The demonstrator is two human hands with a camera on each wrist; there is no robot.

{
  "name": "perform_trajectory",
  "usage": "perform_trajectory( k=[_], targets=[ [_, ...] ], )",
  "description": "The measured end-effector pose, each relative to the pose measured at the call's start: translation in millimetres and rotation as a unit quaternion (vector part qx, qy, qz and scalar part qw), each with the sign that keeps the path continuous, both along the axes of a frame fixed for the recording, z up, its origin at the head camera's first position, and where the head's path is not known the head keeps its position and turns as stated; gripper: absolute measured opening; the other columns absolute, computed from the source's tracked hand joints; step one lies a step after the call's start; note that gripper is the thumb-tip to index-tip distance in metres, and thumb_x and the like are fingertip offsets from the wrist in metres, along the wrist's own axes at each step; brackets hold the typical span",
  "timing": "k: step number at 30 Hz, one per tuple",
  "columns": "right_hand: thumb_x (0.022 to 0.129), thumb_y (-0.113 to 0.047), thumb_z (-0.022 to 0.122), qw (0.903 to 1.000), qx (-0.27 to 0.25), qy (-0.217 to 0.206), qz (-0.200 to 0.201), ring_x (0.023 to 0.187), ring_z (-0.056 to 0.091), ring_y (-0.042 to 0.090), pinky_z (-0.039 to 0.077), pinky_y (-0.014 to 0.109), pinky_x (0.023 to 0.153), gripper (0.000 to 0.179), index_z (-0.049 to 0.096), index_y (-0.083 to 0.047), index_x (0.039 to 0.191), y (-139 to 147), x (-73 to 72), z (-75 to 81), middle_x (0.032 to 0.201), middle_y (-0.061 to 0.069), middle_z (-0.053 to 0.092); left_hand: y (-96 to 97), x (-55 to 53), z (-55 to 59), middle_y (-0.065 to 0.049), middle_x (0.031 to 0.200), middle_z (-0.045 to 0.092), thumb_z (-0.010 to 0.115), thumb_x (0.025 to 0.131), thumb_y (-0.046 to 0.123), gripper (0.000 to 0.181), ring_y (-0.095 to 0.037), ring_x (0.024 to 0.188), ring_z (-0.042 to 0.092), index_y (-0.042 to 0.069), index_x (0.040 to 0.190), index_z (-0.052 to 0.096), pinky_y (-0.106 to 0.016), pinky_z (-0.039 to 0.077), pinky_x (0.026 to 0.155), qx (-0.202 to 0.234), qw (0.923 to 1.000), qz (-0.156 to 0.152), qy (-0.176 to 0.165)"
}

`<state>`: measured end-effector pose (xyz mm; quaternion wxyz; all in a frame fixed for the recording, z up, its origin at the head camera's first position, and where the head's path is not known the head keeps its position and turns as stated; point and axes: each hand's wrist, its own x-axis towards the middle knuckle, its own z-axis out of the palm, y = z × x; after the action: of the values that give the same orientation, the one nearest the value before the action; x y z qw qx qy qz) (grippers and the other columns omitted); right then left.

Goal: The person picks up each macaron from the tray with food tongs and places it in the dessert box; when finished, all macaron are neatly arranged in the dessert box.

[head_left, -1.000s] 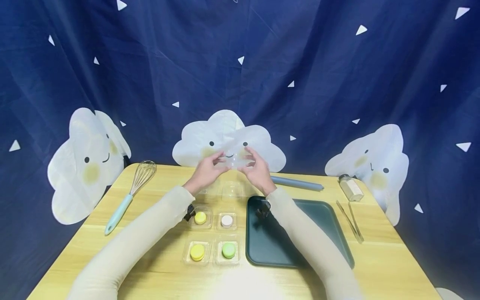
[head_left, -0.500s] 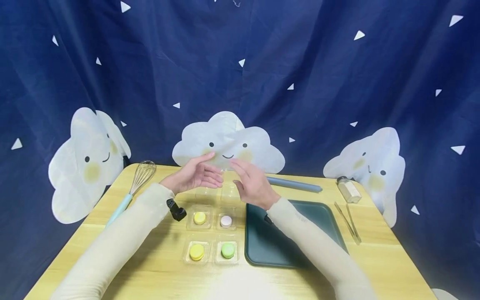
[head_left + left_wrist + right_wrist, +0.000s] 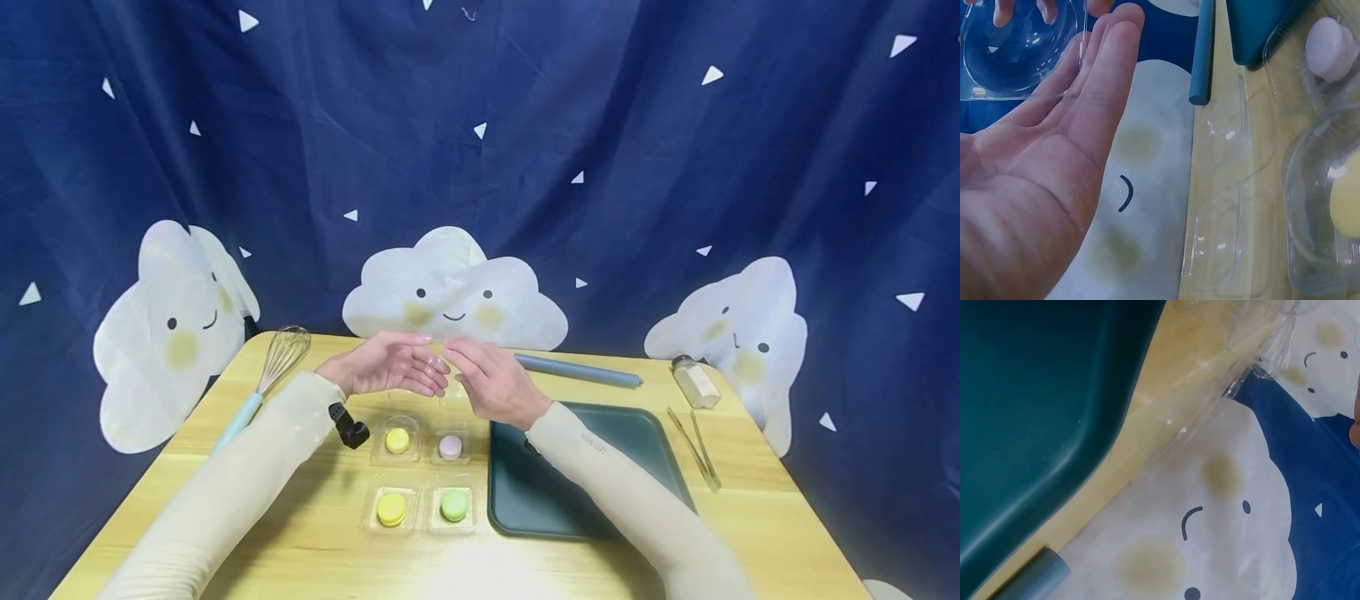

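Over the table's back edge, both hands are at a clear plastic lid (image 3: 1019,47) with a rounded dome and a flat rim. My left hand (image 3: 386,364) has its fingers fairly straight, touching the lid from the side. My right hand (image 3: 495,379) pinches the lid; its fingertips show at the top of the left wrist view. Nearer me, macarons sit in clear plastic boxes: a yellow macaron (image 3: 397,440) and a lilac macaron (image 3: 450,447) behind, another yellow macaron (image 3: 392,508) and a green macaron (image 3: 453,505) in front.
More clear plastic pieces (image 3: 1216,237) lie behind the macarons. A dark green tray (image 3: 577,517) lies right of them, with a grey-blue rod (image 3: 585,369) behind it. Tongs (image 3: 696,450) and a jar (image 3: 696,383) are far right. A whisk (image 3: 279,362) lies left.
Both hands have come down slightly from the backdrop with the lid. The left hand has shifted left and turned its palm inward, while the right hand has turned its back to the head camera.
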<state>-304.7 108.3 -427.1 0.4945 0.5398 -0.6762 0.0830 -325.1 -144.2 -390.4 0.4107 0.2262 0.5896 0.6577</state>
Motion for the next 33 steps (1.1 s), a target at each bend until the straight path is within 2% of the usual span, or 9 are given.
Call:
perform_trajectory(
  k=[7,10,13,15,18,22,24,27,33],
  targets=[
    [0.081,-0.003,0.072,0.9998,-0.005,-0.021,-0.002,0.122,0.063,0.025,0.057,0.034,0.102,0.065,0.045,0.0,0.141,-2.4,-1.3,-2.5,0.14,0.015,0.057,-0.7,2.9,-0.3,-0.017,0.118,0.071,0.044,0.105,0.035,0.053,-0.029,0.11,0.071,-0.01,0.13,0.052,-0.038,0.058,0.102,0.008,0.9995,0.028,0.015],
    [0.078,-0.01,0.081,0.9968,-0.015,-0.078,-0.007,0.127,0.06,0.028,0.053,0.037,0.109,0.077,0.041,0.001,0.144,-2.7,-0.7,-1.8,0.143,0.017,0.054,1.3,4.0,-0.9,-0.013,0.121,0.07,0.05,0.103,0.027,0.051,-0.028,0.113,0.07,-0.014,0.134,0.05,-0.037,0.056,0.106,0.0,0.9942,0.07,0.082],
    [0.077,-0.018,0.086,0.9827,-0.042,-0.18,-0.008,0.136,0.053,0.031,0.048,0.043,0.115,0.091,0.035,0.0,0.15,-2.7,1.3,1.1,0.149,0.019,0.049,5.7,4.8,-3.2,-0.013,0.13,0.067,0.06,0.099,0.02,0.054,-0.024,0.121,0.065,-0.01,0.141,0.049,-0.038,0.052,0.111,-0.034,0.9724,0.133,0.189],
    [0.077,-0.018,0.087,0.9603,-0.071,-0.27,-0.002,0.142,0.047,0.032,0.046,0.046,0.117,0.097,0.031,-0.003,0.155,-3.2,1.9,4.3,0.155,0.019,0.045,8.3,5.8,-5.3,-0.017,0.139,0.062,0.067,0.095,0.017,0.058,-0.027,0.129,0.06,-0.005,0.145,0.048,-0.043,0.047,0.116,-0.055,0.9504,0.168,0.256],
    [0.08,-0.017,0.086,0.9067,-0.116,-0.405,0.01,0.148,0.04,0.028,0.044,0.047,0.119,0.099,0.027,-0.011,0.159,-3.6,2.5,9.1,0.161,0.013,0.038,11.3,8.5,-8.8,-0.021,0.147,0.055,0.075,0.089,0.013,0.067,-0.033,0.139,0.052,0.003,0.148,0.047,-0.052,0.04,0.121,-0.069,0.9237,0.199,0.32],
    [0.084,-0.013,0.083,0.8247,-0.154,-0.543,0.041,0.152,0.035,0.024,0.04,0.046,0.122,0.094,0.028,-0.015,0.16,-1.4,3.7,12.3,0.165,0.008,0.035,15.1,15.6,-10.2,-0.017,0.153,0.052,0.083,0.083,0.015,0.073,-0.035,0.144,0.047,0.012,0.148,0.049,-0.057,0.036,0.121,-0.074,0.9066,0.21,0.358],
    [0.085,-0.011,0.082,0.7937,-0.161,-0.584,0.055,0.152,0.034,0.024,0.038,0.046,0.123,0.092,0.029,-0.014,0.16,1.0,5.3,11.4,0.165,0.009,0.035,17.3,19.6,-9.9,-0.012,0.152,0.053,0.085,0.081,0.017,0.076,-0.034,0.144,0.047,0.015,0.148,0.05,-0.058,0.037,0.121,-0.078,0.9026,0.213,0.366],
    [0.086,-0.007,0.079,0.7632,-0.165,-0.62,0.076,0.152,0.035,0.026,0.037,0.046,0.124,0.088,0.031,-0.011,0.159,4.4,7.9,7.8,0.165,0.01,0.036,20.8,24.3,-10.3,-0.008,0.151,0.054,0.087,0.08,0.02,0.078,-0.031,0.144,0.048,0.018,0.148,0.05,-0.057,0.035,0.122,-0.081,0.8971,0.209,0.381],
    [0.087,-0.006,0.078,0.7405,-0.178,-0.643,0.082,0.148,0.042,0.025,0.038,0.045,0.124,0.078,0.041,-0.014,0.154,9.5,15.2,1.7,0.159,0.005,0.046,26.4,30.0,-15.0,-0.003,0.148,0.056,0.088,0.079,0.026,0.079,-0.028,0.145,0.046,0.023,0.148,0.05,-0.051,0.03,0.127,-0.114,0.892,0.202,0.388]
  ],
)
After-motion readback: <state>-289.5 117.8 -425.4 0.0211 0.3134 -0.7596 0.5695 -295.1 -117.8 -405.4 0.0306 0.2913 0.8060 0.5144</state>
